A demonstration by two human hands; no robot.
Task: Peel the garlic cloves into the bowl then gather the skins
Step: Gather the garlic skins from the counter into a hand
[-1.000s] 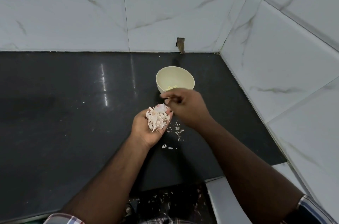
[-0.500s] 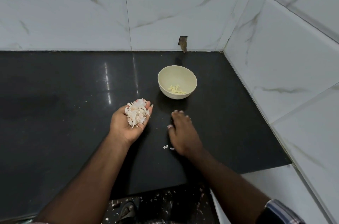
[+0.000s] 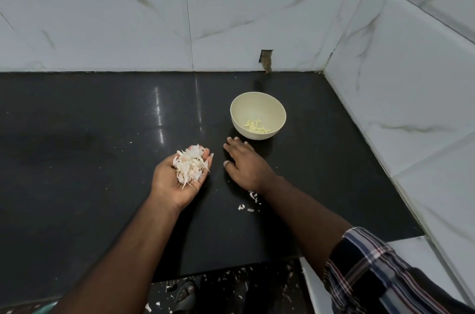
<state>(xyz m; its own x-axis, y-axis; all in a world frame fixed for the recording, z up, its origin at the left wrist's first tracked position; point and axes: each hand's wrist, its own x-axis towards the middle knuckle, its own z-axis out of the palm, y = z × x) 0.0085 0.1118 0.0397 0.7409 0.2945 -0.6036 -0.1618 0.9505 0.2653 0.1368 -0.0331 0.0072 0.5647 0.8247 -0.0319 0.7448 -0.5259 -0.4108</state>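
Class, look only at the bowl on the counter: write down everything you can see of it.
The bowl is small, round and cream-coloured, with a smooth matte surface that could be plastic or ceramic. It stands upright on the black counter, near the tiled corner. Inside, at the bottom, lies a small cluster of peeled garlic cloves. The right hand lies flat on the counter just in front of it, fingertips close to its base; whether they touch cannot be told.
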